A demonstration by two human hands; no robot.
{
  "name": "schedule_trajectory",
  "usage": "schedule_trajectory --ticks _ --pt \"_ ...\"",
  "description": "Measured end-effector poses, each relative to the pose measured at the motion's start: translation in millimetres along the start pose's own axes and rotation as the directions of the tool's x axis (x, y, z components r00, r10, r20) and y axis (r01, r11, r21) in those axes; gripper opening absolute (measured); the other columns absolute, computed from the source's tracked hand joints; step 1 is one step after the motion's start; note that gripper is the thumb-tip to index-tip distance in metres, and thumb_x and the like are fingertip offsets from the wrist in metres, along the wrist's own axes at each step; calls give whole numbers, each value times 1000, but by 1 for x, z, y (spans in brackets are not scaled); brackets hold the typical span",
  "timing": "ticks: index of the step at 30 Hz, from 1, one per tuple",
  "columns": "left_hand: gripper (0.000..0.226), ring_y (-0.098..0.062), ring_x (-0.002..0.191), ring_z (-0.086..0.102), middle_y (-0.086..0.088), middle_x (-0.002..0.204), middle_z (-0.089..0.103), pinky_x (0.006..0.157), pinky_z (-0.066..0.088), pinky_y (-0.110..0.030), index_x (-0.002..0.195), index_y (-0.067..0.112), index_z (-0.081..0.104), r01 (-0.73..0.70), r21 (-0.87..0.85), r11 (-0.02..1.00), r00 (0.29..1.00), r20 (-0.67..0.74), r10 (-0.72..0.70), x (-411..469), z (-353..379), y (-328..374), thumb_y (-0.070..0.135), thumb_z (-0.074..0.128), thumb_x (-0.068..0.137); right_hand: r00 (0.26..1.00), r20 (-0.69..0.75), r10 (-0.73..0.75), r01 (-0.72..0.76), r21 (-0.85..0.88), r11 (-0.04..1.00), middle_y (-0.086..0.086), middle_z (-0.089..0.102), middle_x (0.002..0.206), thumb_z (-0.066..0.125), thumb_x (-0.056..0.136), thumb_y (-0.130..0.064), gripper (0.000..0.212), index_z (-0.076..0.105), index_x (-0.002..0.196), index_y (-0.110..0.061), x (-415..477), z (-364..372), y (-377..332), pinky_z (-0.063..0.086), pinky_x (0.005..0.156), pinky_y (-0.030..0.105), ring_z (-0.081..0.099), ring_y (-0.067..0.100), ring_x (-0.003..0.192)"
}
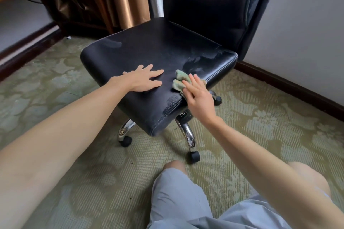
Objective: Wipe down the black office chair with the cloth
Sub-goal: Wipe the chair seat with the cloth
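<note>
Now the left hand (144,80) rests flat, fingers straight and spread, on the black office chair (149,52) seat. Just beside it, the right hand (198,96) presses the crumpled green cloth (179,80) against the seat's front edge, fingers extended.

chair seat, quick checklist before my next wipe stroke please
1. Cloth on the seat: ok, the green cloth lies on the chair seat near its right front edge.
2. Hand on the cloth: ok, the right hand presses it with straight fingers.
3. Chair steadied: ok, the left hand rests flat on the seat.
4. Cloth spread flat: not ok, it is bunched in folds.
5. Whole seat wiped: not ok, wet patches show mainly toward the right side.
6. Wheels locked: cannot tell; the wheels stand on carpet.
</note>
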State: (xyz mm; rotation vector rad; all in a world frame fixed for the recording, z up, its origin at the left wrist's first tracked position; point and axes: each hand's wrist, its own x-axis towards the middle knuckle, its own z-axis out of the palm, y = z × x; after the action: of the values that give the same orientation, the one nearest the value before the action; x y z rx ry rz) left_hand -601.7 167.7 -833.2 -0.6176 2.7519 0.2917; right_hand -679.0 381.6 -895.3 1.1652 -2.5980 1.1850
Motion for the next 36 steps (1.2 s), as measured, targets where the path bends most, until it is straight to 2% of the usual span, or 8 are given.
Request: schedule_trajectory --ticks 3,6,9,13,18,21,28,36 --pt "58 -20 151 -7 14 163 -3 115 5 -64 150 53 3 -11 -44 999 1000 9 12 -2 2 -12 51 32 100 993 63 102 -93 -120 988 0 33 155 39 102 -27 39 53 137 -20 28 0 -18 16 116 33 19 17 146" --pt "59 -19 151 -8 16 163 -3 115 4 -64 150 53 0 -17 -59 998 1000 14 17 -2 2 -18 47 33 101 986 85 141 -125 -171 977 2 41 147 38 99 -28 38 56 132 -20 37 9 -32 29 108 37 29 24 139" --pt "56 -19 150 -8 15 163 -1 114 6 -66 151 50 7 -46 -46 998 999 -1 46 -1 3 -21 44 32 102 995 98 -8 23 -152 988 2 48 140 43 97 -27 34 60 127 -22 15 23 -49 37 105 40 36 23 133" --pt "53 -22 151 -4 9 164 6 116 10 -62 151 49 17 -55 -81 995 998 -23 53 1 3 -29 39 36 102 968 144 -206 222 -108 969 2 41 150 47 99 -22 36 56 134 -18 -13 27 -56 9 115 23 27 19 143" --pt "62 -21 151 -4 9 164 6 117 10 -61 148 55 17 -67 -73 995 998 -5 67 -7 6 -35 64 42 92 993 107 -51 66 -145 987 2 33 154 42 102 -28 39 50 139 -21 12 13 -32 8 117 26 21 17 145" --pt "64 -19 150 -6 13 163 3 113 11 -67 144 63 14 -54 -70 996 999 -3 54 -9 12 -37 75 36 85 992 32 -118 122 -158 980 8 39 150 46 99 -24 37 54 135 -17 2 21 -30 9 118 29 28 22 143" --pt "56 -17 150 -13 13 163 -1 112 5 -69 146 59 13 -40 -56 998 999 -6 39 -19 12 -31 66 35 95 806 -8 -591 582 -165 796 16 50 141 50 99 -17 29 65 123 -10 -62 64 -44 25 116 46 40 34 136" --pt "76 -16 148 -18 14 163 -10 111 2 -70 148 58 5 -43 -23 999 999 2 43 -31 14 -28 82 36 82 688 96 -720 712 -283 643 13 47 143 58 95 -19 33 62 128 -16 -49 54 -25 34 112 47 39 28 137"
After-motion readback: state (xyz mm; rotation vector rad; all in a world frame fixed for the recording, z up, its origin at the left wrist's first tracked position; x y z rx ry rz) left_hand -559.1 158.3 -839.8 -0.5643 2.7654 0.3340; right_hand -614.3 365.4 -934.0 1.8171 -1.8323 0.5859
